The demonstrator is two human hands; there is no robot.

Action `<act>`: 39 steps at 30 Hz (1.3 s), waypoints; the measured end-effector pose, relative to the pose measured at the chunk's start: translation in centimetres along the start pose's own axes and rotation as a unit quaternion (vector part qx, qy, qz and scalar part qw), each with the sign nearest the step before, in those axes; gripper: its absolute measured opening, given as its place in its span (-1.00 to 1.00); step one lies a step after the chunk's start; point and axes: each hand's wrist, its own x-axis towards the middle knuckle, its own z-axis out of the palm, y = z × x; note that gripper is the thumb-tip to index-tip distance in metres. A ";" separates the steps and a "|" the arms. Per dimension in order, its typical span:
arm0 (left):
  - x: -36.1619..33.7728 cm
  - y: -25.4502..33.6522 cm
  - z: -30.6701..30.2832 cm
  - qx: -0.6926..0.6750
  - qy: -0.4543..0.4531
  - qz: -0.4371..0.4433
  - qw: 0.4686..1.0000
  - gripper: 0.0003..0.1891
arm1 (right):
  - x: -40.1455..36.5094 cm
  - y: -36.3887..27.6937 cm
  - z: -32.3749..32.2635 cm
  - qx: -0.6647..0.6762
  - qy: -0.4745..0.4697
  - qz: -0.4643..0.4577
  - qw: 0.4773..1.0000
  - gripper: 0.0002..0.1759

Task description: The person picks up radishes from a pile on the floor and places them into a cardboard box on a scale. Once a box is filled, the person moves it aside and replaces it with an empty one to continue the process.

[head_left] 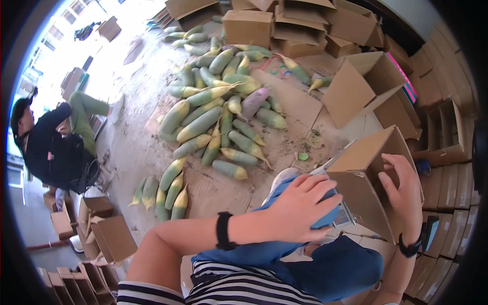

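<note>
My left hand (302, 207) rests palm down on the knee of my blue trousers (325, 288), its fingers apart and nothing in it. On the right, my right hand (401, 185) is at the opening of a cardboard box (356, 198), fingers spread, with the thumb toward the box's inside. That box stands tilted beside my knee, on or against a flat grey device (343, 216) that is partly hidden. Ahead lies a large pile of green and pale yellow radishes (201, 124), one of them purplish (254, 102). Several more radishes (173, 190) lie in a smaller group nearer me.
Another person (56, 137) sits at the far left. An open carton (363, 86) stands beyond my box, with stacked cartons (249, 28) at the back. Flattened boxes (450, 185) line the right side, and more cartons (114, 236) stand at the lower left.
</note>
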 end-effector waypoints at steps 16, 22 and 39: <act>-25.3 -17.0 -1.6 -0.016 -0.118 -0.513 0.850 -0.35 | -0.5 -12.2 10.7 0.033 -0.042 -0.108 0.993 -0.61; -45.5 -20.9 -2.9 0.168 -0.083 -0.786 0.589 -0.47 | 0.2 -12.6 11.3 0.045 -0.039 -0.090 0.994 -0.72; -41.8 -17.3 4.7 -0.011 0.062 -0.697 0.714 -0.39 | 1.1 -12.3 11.9 0.014 0.003 -0.153 0.988 -0.75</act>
